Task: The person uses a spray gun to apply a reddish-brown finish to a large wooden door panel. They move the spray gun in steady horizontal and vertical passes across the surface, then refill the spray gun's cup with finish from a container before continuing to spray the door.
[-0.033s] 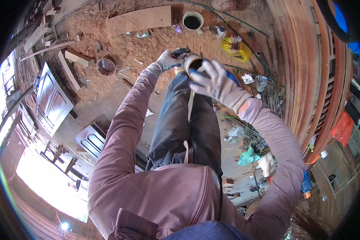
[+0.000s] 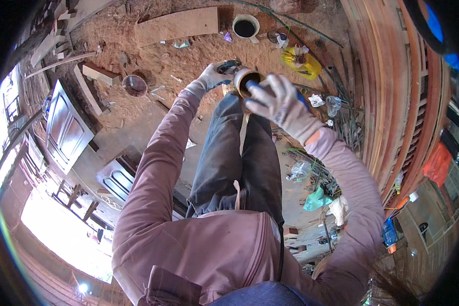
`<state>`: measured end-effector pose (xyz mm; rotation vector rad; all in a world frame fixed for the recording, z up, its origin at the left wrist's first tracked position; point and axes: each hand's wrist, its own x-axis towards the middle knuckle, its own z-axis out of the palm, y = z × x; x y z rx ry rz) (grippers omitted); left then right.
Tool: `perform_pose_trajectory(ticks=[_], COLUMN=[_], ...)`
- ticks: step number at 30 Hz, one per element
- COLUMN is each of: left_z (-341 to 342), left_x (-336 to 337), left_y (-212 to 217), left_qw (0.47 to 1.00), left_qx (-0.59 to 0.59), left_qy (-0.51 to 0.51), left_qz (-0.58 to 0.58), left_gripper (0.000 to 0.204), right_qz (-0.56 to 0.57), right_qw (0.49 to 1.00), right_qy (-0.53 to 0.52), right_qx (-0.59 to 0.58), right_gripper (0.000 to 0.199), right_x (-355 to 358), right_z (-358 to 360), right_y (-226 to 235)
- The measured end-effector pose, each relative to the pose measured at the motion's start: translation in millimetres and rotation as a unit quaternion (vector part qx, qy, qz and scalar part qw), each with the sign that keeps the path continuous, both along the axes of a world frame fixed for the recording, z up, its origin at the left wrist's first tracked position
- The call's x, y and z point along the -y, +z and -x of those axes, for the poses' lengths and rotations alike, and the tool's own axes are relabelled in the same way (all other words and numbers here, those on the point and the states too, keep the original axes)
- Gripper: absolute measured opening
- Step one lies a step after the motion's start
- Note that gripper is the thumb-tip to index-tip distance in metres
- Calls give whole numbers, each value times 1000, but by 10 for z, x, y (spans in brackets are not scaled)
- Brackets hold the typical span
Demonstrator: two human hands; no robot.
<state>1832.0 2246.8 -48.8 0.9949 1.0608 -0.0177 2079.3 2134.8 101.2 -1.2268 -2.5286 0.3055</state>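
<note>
Both my hands wear pale gloves with blue on the fingers. My left hand (image 2: pixel 210 79) is curled round a dark roundish object (image 2: pixel 230 67), whose kind I cannot make out. Right against it is a light-rimmed cup (image 2: pixel 239 83) with a dark inside, its mouth tilted toward my right hand; whether the left fingers also grip it is hidden. My right hand (image 2: pixel 284 108) has its fingers apart, with one blue fingertip at the cup's mouth. Nothing shows held in it. Cup and hands are just above my knees (image 2: pixel 234 115).
Ahead lie a wide board (image 2: pixel 181 25), a mug of dark liquid (image 2: pixel 246 26) and a cut yellow container (image 2: pixel 302 64). A round tin (image 2: pixel 134 85) and wood blocks (image 2: pixel 101 73) are at left, beyond a panelled door (image 2: pixel 69 127). Long planks (image 2: pixel 380 92) line the right.
My right hand has shifted slightly, its fingertip now further into the cup's mouth. The cup looks turned a little. My left hand stays nearly in place.
</note>
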Motion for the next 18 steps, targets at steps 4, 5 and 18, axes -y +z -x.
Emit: perform_pose_trajectory(ticks=[4,5,18], left_z=[-41,21,231], left_x=[-132,-138,-587], left_y=[-401,-534,-1909], left_qw=[995,993,945], left_qx=[27,34,-37], left_qy=[92,109,292], left_qz=[7,-7,-140], left_gripper=[57,57,56], right_qz=[71,88,336], right_qw=[968,955,827], right_qy=[-239,-284,-439], right_qx=[37,19,-101], right_gripper=[67,68,101], right_x=[230,325,1323], right_z=[-344,-345,542], right_y=[5,-55,-942])
